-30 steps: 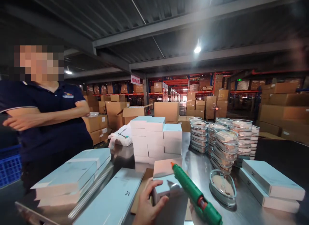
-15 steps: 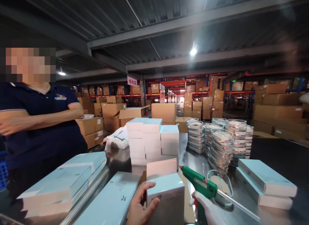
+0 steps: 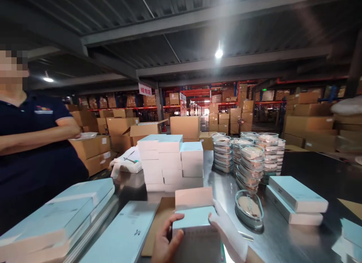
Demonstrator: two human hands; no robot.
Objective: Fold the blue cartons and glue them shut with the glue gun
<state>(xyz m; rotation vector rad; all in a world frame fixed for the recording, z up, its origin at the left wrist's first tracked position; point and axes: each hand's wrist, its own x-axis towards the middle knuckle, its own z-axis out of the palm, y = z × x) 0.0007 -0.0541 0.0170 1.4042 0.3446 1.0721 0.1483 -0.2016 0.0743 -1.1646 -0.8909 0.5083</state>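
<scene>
Pale box [image 3: 195,217] edges gripped, both hands [image 3: 166,244]

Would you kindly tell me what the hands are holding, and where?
Both hands grip one small pale-blue-topped box: left hand on its left side, white-gloved right hand on its right.

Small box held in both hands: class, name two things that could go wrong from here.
1. The box sits at the table edge, pinched only by the left hand and gloved right hand; it might slip off.
2. The leaning dish stack stands close by; a stray elbow could topple it.
</scene>
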